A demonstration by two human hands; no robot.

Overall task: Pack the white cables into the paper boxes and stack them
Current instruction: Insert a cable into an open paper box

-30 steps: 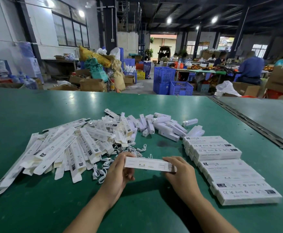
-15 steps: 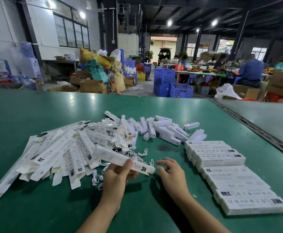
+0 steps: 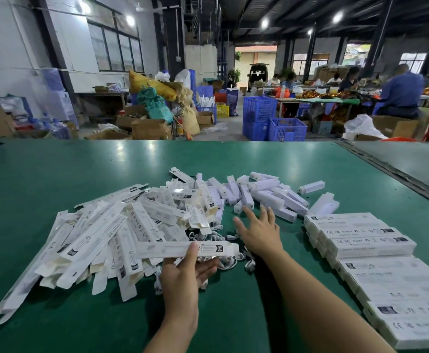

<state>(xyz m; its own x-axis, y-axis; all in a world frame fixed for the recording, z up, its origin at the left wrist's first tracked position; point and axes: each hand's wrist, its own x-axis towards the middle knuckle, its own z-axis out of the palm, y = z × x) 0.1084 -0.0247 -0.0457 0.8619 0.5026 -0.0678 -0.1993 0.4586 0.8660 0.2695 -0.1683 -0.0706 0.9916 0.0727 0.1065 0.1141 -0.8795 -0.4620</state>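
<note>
- My left hand [image 3: 183, 272] grips one long paper box [image 3: 186, 249], thumb pressed on its top face and the other fingers underneath. The box lies level, running left to right, just above the near edge of the pile.
- My right hand [image 3: 259, 231] holds nothing. Its fingers are straight and spread, palm down, stretched out toward the far side of the green table [image 3: 55, 174]. I cannot tell whether it touches the surface.
- The loose white cables [image 3: 249, 264] lie in a tangle on the table between my two hands. Some are partly hidden under the held box, and more show just beyond it.
- A heap of unfilled flat boxes [image 3: 101, 238] sprawls across the left half of the table, overlapping at every angle, with its right edge touching the cables.
- A scatter of short white cartons [image 3: 267, 192] lies farther out, just beyond my right fingertips.
- The packed boxes [image 3: 366, 240] sit to the right of my right arm, stacked in an overlapping row that runs from mid-table toward the near right corner. They are well apart from the box in my left hand.
</note>
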